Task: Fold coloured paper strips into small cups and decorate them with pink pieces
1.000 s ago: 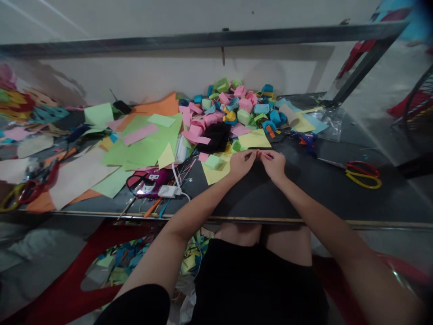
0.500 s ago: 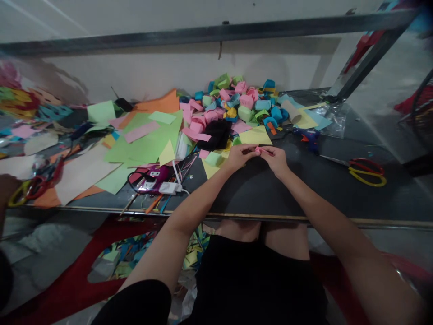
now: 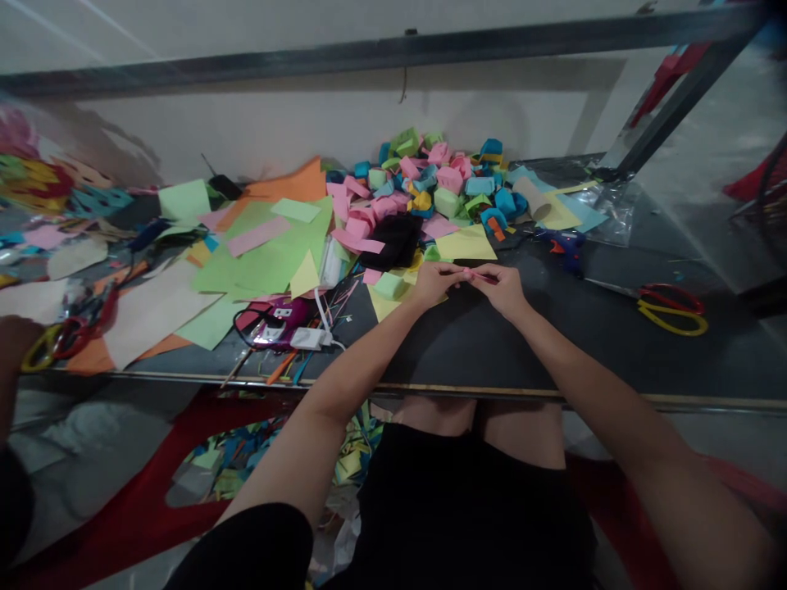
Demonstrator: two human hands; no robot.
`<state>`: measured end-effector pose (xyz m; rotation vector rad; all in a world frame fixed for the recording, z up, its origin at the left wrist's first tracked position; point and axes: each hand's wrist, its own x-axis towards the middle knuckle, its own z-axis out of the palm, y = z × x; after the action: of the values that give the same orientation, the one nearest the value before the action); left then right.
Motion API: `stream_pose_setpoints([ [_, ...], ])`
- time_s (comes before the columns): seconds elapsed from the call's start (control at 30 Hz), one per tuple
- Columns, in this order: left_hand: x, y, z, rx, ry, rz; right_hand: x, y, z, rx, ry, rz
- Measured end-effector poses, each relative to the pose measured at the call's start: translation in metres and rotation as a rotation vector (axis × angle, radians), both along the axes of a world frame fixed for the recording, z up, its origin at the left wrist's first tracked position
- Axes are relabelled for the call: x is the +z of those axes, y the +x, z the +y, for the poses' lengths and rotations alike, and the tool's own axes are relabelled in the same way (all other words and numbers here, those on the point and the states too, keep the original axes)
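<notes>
Over the dark table, my left hand and my right hand meet fingertip to fingertip. Both are closed in a pinch on a small piece of pink paper, mostly covered by the fingers. Just beyond them lies a yellow paper sheet. A pale green folded paper piece sits left of my left hand. To the right of my right hand are a blue glue gun and scissors with red and yellow handles.
A heap of folded paper pieces lies against the wall. Large green sheets and a purple power strip are to the left. At the far left, another person's hand is beside scissors. A metal bar crosses above.
My fingers have shifted slightly around the pink paper, and less of it shows between them. The view has moved a little; the other things lie as before.
</notes>
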<state>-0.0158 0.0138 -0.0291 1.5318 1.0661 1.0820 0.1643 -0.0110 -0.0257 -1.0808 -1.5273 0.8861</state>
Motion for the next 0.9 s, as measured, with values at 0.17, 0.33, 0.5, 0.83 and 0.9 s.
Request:
stream_pose_setpoints([
  [0.17,0.004,0.001,-0.004,0.022,-0.006,0.013,0.002,0.000,-0.002,0.013,0.062,-0.032],
  [0.33,0.003,0.001,-0.007,0.049,-0.038,-0.022,0.003,0.003,-0.002,0.047,0.070,-0.075],
  [0.5,-0.001,0.001,-0.003,0.204,-0.003,-0.073,0.002,0.001,-0.004,0.135,0.125,-0.148],
  [0.83,0.010,0.002,-0.008,0.009,-0.113,0.022,-0.001,0.003,0.001,-0.002,-0.101,-0.033],
  [0.9,0.011,0.002,-0.008,0.005,-0.131,0.026,0.002,0.006,0.001,0.019,-0.104,-0.048],
])
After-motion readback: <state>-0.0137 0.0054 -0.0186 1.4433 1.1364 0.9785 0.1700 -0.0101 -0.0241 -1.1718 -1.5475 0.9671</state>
